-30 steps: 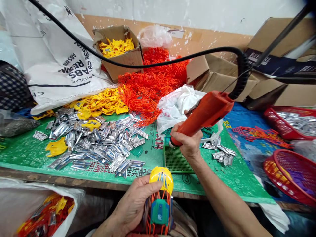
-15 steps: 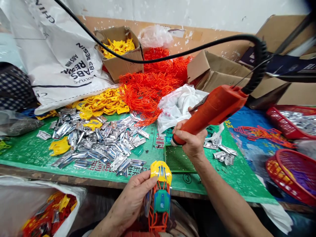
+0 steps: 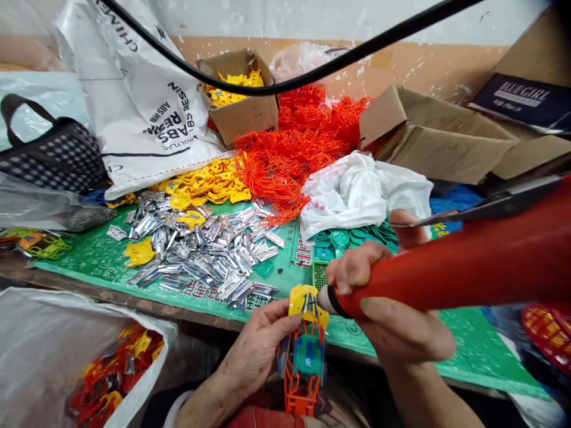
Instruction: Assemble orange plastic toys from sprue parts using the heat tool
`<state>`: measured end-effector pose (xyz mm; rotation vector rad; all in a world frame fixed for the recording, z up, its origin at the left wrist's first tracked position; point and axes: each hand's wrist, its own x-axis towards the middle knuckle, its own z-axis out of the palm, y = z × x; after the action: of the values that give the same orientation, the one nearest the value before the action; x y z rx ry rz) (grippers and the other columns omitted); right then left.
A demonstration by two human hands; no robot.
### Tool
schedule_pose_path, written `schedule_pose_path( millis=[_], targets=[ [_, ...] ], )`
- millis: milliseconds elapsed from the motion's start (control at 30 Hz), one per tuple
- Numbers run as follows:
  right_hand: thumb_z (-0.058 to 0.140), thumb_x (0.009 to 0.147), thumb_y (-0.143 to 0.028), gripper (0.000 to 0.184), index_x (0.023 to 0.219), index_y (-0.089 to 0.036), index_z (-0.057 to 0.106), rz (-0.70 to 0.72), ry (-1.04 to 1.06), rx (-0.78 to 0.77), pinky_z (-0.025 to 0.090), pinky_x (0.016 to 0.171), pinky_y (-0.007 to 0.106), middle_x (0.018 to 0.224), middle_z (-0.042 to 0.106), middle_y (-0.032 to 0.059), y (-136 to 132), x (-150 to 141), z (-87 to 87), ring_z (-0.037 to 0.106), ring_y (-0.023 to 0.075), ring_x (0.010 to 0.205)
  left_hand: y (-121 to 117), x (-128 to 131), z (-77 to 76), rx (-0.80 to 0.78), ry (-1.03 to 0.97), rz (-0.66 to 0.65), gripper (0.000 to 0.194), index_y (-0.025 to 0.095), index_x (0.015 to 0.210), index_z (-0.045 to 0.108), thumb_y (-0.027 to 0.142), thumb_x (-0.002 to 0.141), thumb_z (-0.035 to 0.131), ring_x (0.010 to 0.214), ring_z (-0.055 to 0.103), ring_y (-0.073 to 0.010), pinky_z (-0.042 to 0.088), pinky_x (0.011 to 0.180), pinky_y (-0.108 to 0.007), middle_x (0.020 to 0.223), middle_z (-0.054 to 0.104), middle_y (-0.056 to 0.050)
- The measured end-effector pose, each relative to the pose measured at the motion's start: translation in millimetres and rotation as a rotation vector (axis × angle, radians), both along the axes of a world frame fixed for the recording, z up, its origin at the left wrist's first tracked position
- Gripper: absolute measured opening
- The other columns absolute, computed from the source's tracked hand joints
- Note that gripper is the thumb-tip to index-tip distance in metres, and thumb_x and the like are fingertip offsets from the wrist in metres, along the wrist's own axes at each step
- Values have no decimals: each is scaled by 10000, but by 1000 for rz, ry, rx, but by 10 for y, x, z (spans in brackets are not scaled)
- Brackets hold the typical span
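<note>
My left hand [image 3: 254,345] pinches a toy car body [image 3: 308,355] by its yellow front piece, low in front of me. The body has an orange tube-like frame, a teal middle panel and the yellow cover with blue marks. My right hand [image 3: 401,324] is wrapped round a red electric screwdriver [image 3: 468,261] with a dark lever on top. Its pale nose meets the right side of the yellow cover; the bit itself cannot be made out. Behind the tool's tip, a small green basket [image 3: 319,276] is mostly covered.
Silver plates [image 3: 200,255], yellow covers [image 3: 209,183] and orange frames [image 3: 289,154] lie heaped on the green-covered table. Teal panels [image 3: 352,238] lie by a white cloth bag [image 3: 345,190]. A white sack [image 3: 167,356] of assembled bodies stands at lower left. A black cable [image 3: 312,74] crosses above.
The screwdriver has come down and nearer, and its nose now meets the yellow cover. My view has turned slightly, shifting the table rightward. My left hand still holds the toy car body.
</note>
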<state>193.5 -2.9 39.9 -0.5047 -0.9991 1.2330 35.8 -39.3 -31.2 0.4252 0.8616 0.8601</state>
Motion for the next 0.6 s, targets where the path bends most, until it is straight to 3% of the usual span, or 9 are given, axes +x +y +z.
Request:
schedule_pose_path(
  millis=[200, 600],
  targets=[
    [849, 691, -287, 627, 1237, -406, 563, -34, -49, -11, 534, 632, 348, 715, 593, -53, -11, -100, -35, 575, 148, 593, -5, -4, -12, -11, 5, -20, 319, 131, 1019, 790, 268, 733, 820, 684, 670, -136, 518, 665, -212, 830, 776, -85],
    [842, 681, -247, 525, 1147, -360, 627, -6, -14, -40, 501, 648, 354, 692, 611, -48, -14, -150, -52, 561, 147, 590, -6, -6, -83, -8, -38, -14, 324, 149, 1012, 794, 277, 717, 835, 663, 653, -123, 498, 646, -205, 791, 766, -62]
  ],
)
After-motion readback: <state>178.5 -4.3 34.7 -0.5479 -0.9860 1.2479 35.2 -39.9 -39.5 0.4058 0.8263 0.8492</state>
